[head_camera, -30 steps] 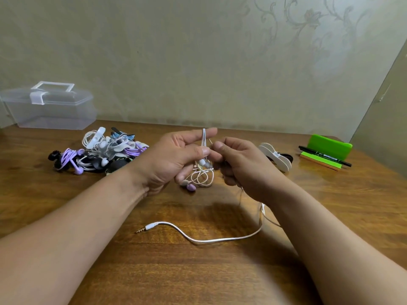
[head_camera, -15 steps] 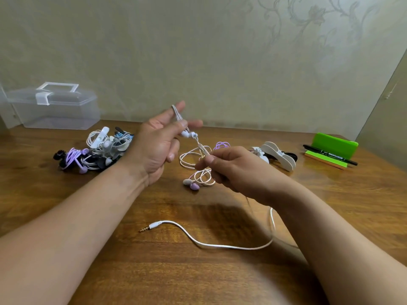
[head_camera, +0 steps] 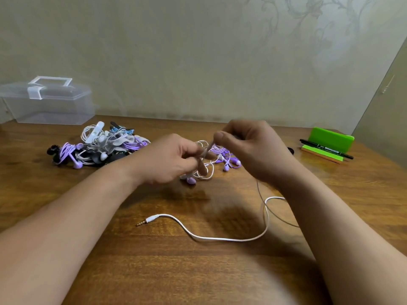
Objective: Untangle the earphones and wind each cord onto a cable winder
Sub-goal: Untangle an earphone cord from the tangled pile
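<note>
The pile of earphones (head_camera: 99, 148) lies near the counter's far left corner. The left hand (head_camera: 169, 160), raised half a second ago, has dropped level with the right, fingers curled on the white earphone cord (head_camera: 220, 239), whose plug (head_camera: 147, 220) lies toward the front edge. The right hand (head_camera: 251, 150) pinches the same cord. The taut span is gone, so untangling probably goes on. The black marker (head_camera: 326, 149) bears print too small to read.
</note>
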Demonstrator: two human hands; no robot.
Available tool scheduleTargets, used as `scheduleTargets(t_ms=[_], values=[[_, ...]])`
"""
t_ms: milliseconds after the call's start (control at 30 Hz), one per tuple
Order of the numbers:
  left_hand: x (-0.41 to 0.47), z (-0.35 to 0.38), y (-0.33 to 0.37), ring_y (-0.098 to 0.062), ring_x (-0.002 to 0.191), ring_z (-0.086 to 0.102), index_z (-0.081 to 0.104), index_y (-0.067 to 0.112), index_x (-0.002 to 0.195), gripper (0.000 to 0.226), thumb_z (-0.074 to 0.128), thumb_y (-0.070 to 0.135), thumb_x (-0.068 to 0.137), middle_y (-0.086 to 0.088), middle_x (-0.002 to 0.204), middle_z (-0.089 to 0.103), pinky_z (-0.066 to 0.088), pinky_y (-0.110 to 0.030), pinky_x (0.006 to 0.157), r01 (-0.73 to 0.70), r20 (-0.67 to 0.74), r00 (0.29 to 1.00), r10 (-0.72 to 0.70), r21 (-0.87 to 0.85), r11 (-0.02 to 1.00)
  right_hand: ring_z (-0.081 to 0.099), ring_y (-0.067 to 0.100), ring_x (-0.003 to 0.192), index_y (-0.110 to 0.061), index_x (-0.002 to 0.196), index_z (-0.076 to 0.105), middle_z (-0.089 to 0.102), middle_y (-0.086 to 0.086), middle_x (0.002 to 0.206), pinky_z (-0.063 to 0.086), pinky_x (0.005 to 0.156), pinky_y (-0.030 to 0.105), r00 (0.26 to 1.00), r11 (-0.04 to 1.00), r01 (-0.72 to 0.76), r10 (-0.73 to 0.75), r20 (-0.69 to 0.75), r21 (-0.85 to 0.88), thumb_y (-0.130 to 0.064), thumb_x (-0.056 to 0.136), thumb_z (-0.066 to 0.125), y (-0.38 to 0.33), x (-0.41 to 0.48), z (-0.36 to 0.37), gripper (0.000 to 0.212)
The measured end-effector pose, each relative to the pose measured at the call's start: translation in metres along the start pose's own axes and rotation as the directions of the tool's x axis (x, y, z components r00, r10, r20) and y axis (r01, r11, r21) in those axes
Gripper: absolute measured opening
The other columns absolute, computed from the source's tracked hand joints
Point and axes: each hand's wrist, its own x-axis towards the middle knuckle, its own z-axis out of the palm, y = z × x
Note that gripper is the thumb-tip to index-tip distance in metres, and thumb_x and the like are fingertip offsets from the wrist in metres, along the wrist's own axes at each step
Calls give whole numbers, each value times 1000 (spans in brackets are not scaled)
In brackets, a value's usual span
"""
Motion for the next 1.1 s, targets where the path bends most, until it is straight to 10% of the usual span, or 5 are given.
scheduleTargets(t_ms=[267,633,800,933,1100], values=[[-3,-4,12,-5,32,29,64,17,134,39,46,1,103,-12,117,76,52,-22,53,-9,121,987,102,-600,800,35,6,45,-15,86,72,47,-7,55,29,44,20,977,816,-215,176,125,536,-26,105,60,19,5,0,25],[6,1,3,-6,38,32,59,20,142,37,47,12,108,-3,101,75,38,-18,45,-59,-31,998,50,-554,830,50,4,59,-31,123,70,60,-6,73,38,52,20,978,948,-201,179,109,245,-29,111,50,24,5,27,24],[3,5,10,-6,36,31,56,18,145,39,47,15,107,-6,104,74,49,-64,78,-29,46,996,72,-609,793,54,9,68,-29,112,72,63,11,79,47,65,33,981,984,-146,131,141,98,-31,112,47,22,0,29,25],[7,7,5,-6,34,33,55,22,141,37,48,9,108,1,114,76,49,-26,48,-117,-100,992,79,-475,872,49,1,60,-22,88,60,62,-5,72,39,60,19,969,991,-106,122,216,-86,-25,112,45,12,-5,32,28],[14,5,-3,15,58,59,57,11,142,37,47,2,107,2,124,70,49,-3,63,-121,-315,948,33,-263,957,61,16,73,-22,99,61,73,2,88,49,76,37,939,993,-77,102,329,-89,-30,112,44,2,-6,34,23]])
